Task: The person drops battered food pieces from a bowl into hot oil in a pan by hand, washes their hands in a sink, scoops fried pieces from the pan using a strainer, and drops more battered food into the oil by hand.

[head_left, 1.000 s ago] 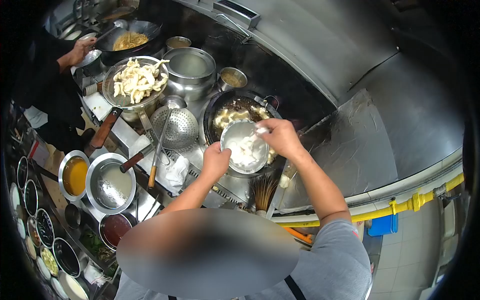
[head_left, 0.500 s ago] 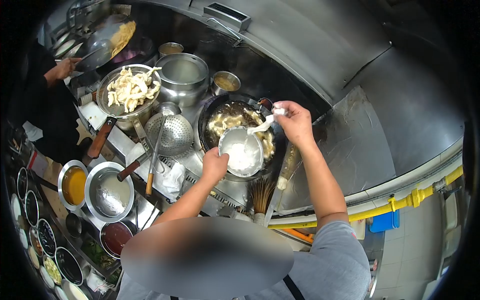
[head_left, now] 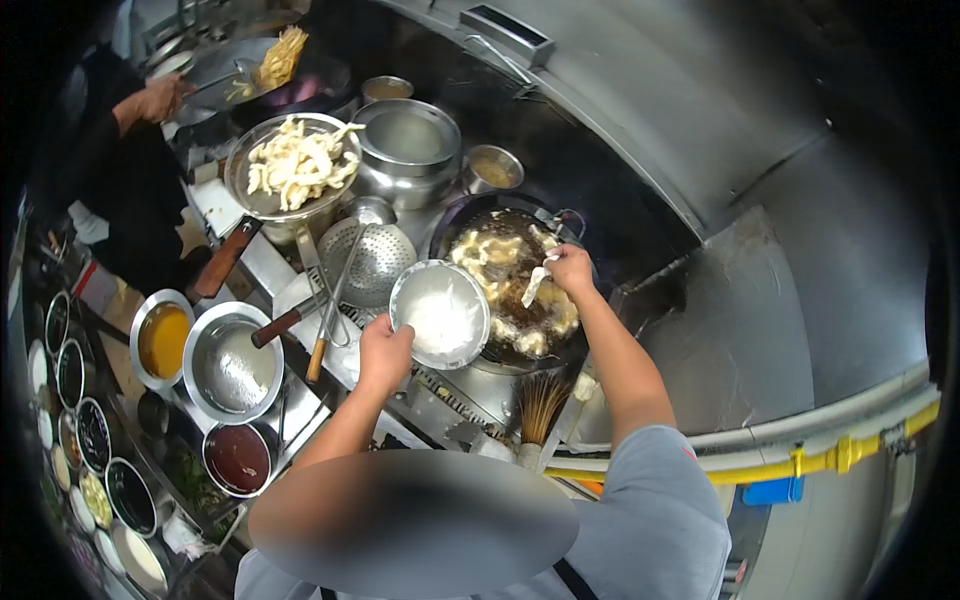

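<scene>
My left hand (head_left: 385, 352) grips the side of a metal bowl (head_left: 404, 292) with white batter (head_left: 440, 322) in it. The bowl is tipped and held at the left edge of a black wok (head_left: 458, 213). Over the wok, the fingers of my right hand (head_left: 571, 268) pinch a batter-coated strip (head_left: 536, 286), which hangs down toward the oil. Pale battered pieces (head_left: 490, 250) float in the dark, bubbling oil. Whether the strip is meat or fish I cannot tell.
Left of the wok lie a perforated skimmer (head_left: 375, 262) and a strainer of pale fried strips (head_left: 240, 190) with wooden handle. Behind stands a metal pot (head_left: 440, 172). A bamboo brush (head_left: 541, 405) is in front. Another person's hand (head_left: 160, 100) works a far-left wok.
The bowl has moved left, from over the wok to its edge. My right hand has come lower and inward over the oil, and the strip now hangs apart from the bowl.
</scene>
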The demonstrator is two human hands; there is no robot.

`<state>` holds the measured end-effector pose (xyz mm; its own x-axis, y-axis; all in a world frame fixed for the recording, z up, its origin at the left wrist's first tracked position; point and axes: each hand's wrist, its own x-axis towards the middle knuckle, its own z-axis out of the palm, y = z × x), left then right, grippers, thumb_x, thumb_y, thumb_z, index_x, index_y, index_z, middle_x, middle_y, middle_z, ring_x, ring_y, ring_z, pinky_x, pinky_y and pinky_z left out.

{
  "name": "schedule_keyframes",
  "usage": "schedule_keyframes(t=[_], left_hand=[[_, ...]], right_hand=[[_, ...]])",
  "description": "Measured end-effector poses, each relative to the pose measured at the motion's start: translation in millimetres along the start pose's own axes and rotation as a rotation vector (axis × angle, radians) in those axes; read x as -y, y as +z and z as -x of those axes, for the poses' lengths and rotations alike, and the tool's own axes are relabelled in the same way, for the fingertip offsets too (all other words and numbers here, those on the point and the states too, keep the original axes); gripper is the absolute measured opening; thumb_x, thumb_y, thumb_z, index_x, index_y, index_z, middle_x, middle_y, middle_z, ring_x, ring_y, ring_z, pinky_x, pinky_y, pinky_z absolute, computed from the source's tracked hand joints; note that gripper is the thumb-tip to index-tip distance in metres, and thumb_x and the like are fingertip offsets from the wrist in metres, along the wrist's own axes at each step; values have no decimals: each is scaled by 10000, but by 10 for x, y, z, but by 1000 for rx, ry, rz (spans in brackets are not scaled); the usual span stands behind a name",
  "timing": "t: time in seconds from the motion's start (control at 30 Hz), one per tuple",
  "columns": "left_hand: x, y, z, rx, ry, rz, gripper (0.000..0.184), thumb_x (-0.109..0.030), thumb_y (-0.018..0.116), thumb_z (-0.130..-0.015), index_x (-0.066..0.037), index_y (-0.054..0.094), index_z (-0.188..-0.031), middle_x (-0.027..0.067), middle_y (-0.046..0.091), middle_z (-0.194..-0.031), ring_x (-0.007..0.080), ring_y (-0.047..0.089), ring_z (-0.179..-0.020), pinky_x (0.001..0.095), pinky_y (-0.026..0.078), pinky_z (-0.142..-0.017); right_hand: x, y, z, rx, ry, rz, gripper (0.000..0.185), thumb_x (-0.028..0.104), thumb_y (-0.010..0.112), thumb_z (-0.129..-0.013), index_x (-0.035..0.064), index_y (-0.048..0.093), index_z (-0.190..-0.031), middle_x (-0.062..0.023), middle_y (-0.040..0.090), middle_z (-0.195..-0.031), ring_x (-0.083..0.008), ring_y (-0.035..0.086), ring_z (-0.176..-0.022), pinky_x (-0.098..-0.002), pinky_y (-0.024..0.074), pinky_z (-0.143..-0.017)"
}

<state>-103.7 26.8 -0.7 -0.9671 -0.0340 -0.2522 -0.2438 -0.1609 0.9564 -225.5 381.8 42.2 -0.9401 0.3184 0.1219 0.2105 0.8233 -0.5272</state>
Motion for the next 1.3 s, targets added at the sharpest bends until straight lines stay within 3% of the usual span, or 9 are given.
schedule_keyframes(t=[0.27, 0.4, 0.5, 0.57, 0.7, 0.83, 1.0, 1.2, 1.3], left_hand=[[153, -116, 92, 25, -23, 83, 206, -51, 535, -791, 41, 671, -915, 88, 688, -803, 126, 614, -691, 281, 480, -650], [-62, 78, 163, 124, 20, 72, 200, -52, 543, -791, 39, 671, -915, 90, 684, -789, 141, 612, -678, 289, 481, -648], [-30, 347, 184, 211, 158, 88, 192, -57, 551, -791, 36, 670, -909, 95, 681, -779, 144, 612, -677, 294, 482, -644], [-131, 470, 316, 264, 172, 110, 184, -59, 558, -790, 36, 669, -902, 106, 682, -780, 147, 613, -679, 298, 486, -650], [-193, 470, 359, 248, 144, 102, 180, -60, 558, -790, 36, 668, -895, 115, 688, -795, 152, 622, -693, 310, 494, -663], [84, 519, 179, 285, 98, 94, 192, -56, 555, -792, 32, 671, -917, 112, 691, -801, 152, 629, -701, 308, 495, -658], [-174, 570, 346, 276, 89, 117, 202, -51, 550, -802, 30, 672, -942, 93, 693, -810, 143, 624, -691, 297, 492, -645], [-166, 662, 234, 286, 53, 217, 214, -32, 529, -796, 43, 660, -947, 62, 671, -819, 119, 597, -708, 277, 479, -664], [80, 685, 43, 264, 123, 31, 218, -23, 520, -793, 36, 663, -945, 60, 671, -818, 119, 598, -705, 277, 481, -665]], right_hand=[[-195, -190, -543, -201, -119, 56, 196, 1, 666, -727, -17, 700, -919, -103, 675, -702, -145, 640, -620, -299, 501, -577], [1138, -666, 770, 325, -277, 59, 215, 39, 693, -721, -6, 705, -930, -106, 698, -729, -141, 652, -617, -300, 525, -609], [1569, -492, 1644, 376, -463, 339, 474, 207, 736, -720, 59, 631, -1158, -213, 675, -924, -346, 654, -905, -383, 520, -813], [1451, -324, 1763, 384, -480, 459, 344, 182, 708, -694, 43, 647, -1003, -202, 668, -857, -381, 639, -852, -426, 512, -789], [1328, -569, 1807, 251, -463, 321, 120, 123, 664, -682, 25, 660, -751, -175, 658, -747, -340, 649, -730, -394, 518, -704], [1579, -1044, 1719, 196, -217, 56, 152, 106, 681, -675, 4, 667, -787, -174, 663, -761, -292, 661, -722, -356, 516, -711], [1434, -685, 1809, 255, -307, 402, 313, 213, 715, -688, 28, 654, -933, -214, 670, -855, -348, 663, -827, -417, 524, -789], [1322, -746, 1622, 246, -308, 185, 172, 146, 694, -638, 28, 662, -760, -186, 651, -745, -354, 645, -745, -381, 516, -718], [1218, -992, 1332, 154, -152, -56, 150, 6, 669, -698, 24, 644, -845, -31, 630, -708, -102, 576, -625, -243, 465, -578]])
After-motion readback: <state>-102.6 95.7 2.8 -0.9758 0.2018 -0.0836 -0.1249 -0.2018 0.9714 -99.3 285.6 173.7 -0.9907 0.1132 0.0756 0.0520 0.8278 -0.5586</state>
